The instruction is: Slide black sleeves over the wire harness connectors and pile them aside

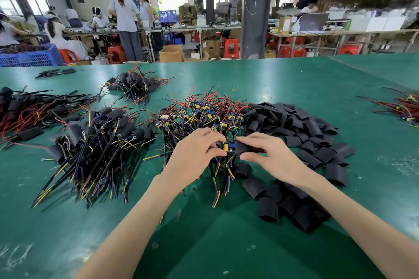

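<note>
1. Pinching a small yellow-and-blue wire harness connector (226, 147) at frame centre, my left hand (195, 152) steadies it.
2. My right hand (272, 156) pinches a black tubular sleeve (243, 147) just beside it, ready to slide on.
3. Sleeved harnesses (99, 142) lie centre-left.

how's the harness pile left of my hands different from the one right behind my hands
The left harness pile has black sleeves over its boards; the middle harness pile shows bare green boards with yellow and blue parts. The left pile's wires fan toward the viewer; the middle pile is a tangle with red wires sticking up. Both lie on the green table, with black and yellow leads.
</note>
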Motion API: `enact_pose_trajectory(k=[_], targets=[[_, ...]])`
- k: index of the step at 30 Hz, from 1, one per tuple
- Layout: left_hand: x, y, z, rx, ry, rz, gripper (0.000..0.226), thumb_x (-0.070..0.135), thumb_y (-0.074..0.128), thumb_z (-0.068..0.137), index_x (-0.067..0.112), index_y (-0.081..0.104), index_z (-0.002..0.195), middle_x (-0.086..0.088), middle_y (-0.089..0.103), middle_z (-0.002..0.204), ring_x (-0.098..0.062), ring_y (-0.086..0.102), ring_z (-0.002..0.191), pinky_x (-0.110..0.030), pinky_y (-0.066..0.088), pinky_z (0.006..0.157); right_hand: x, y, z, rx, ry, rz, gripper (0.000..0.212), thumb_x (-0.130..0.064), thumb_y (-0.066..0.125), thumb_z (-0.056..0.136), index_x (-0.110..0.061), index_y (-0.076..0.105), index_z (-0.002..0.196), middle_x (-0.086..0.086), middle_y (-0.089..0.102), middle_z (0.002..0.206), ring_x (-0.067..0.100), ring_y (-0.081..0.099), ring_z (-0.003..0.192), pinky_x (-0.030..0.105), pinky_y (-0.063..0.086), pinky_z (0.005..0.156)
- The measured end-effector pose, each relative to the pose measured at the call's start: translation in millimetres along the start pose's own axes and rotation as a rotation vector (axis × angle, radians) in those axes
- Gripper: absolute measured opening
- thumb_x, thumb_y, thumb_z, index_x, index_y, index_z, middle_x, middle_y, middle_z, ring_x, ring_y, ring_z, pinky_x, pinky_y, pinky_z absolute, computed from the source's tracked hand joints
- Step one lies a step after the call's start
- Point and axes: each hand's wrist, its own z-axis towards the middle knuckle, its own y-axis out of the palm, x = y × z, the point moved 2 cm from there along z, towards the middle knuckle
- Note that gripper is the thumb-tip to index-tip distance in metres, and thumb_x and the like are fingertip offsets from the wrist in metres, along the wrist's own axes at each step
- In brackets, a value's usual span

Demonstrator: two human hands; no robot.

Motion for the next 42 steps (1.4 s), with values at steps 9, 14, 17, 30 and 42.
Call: enact_pose_trajectory(k=[9, 14, 17, 30, 42], targets=[[0.6, 1.0, -0.4, -0.026, -0.017, 0.018, 0.024, 0.037, 0.064, 0.086, 0.02, 0.066, 0.103, 0.013, 0.05, 0.089, 0.006, 0.045, 0.081, -0.02, 0.037, 0.077, -7.3, -2.7, -1.4, 0.126, -0.085, -0.106, 0.036, -0.016, 0.067, 0.085, -0.01, 0.063, 0.12, -0.002, 0.06, 0.107, 0.018, 0.057, 0.1, 0.025, 0.04, 0.093], [4.0, 1.1, -2.1, -0.028, 0.004, 0.014, 0.024, 0.034, 0.064, 0.087, 0.02, 0.066, 0.106, 0.014, 0.047, 0.088, 0.007, 0.043, 0.084, -0.019, 0.037, 0.077, -7.7, -1.2, -1.6, 0.068, -0.095, -0.109, 0.036, -0.018, 0.066, 0.085, -0.01, 0.063, 0.12, 0.0, 0.062, 0.112, 0.017, 0.059, 0.101, 0.027, 0.042, 0.092], [5.2, 2.6, -2.5, -0.038, 0.013, 0.016, 0.024, 0.032, 0.064, 0.087, 0.019, 0.065, 0.107, 0.013, 0.047, 0.09, 0.003, 0.049, 0.085, -0.019, 0.038, 0.077, -8.0, 1.6, -3.0, 0.034, -0.127, -0.14, 0.038, -0.02, 0.064, 0.086, -0.008, 0.062, 0.122, 0.001, 0.063, 0.114, 0.016, 0.059, 0.104, 0.022, 0.041, 0.094], [12.3, 10.6, -1.4, -0.083, 0.035, -0.098, 0.034, 0.011, 0.058, 0.092, 0.009, 0.06, 0.126, -0.002, 0.055, 0.095, -0.003, 0.049, 0.084, -0.014, 0.032, 0.079, -14.0, 9.0, -4.0, 0.006, -0.199, -0.304, 0.043, -0.019, 0.054, 0.094, -0.002, 0.049, 0.133, 0.008, 0.058, 0.117, 0.023, 0.055, 0.105, 0.02, 0.037, 0.091], [10.9, 12.9, -1.6, 0.008, -0.024, -0.107, 0.025, 0.007, 0.057, 0.09, 0.013, 0.058, 0.114, 0.018, 0.052, 0.068, -0.006, 0.046, 0.078, -0.025, 0.04, 0.078, -15.5, 17.6, -5.4, 0.008, -0.211, -0.391, 0.048, -0.019, 0.057, 0.092, -0.003, 0.045, 0.136, 0.013, 0.056, 0.12, 0.03, 0.052, 0.109, 0.036, 0.041, 0.095]])
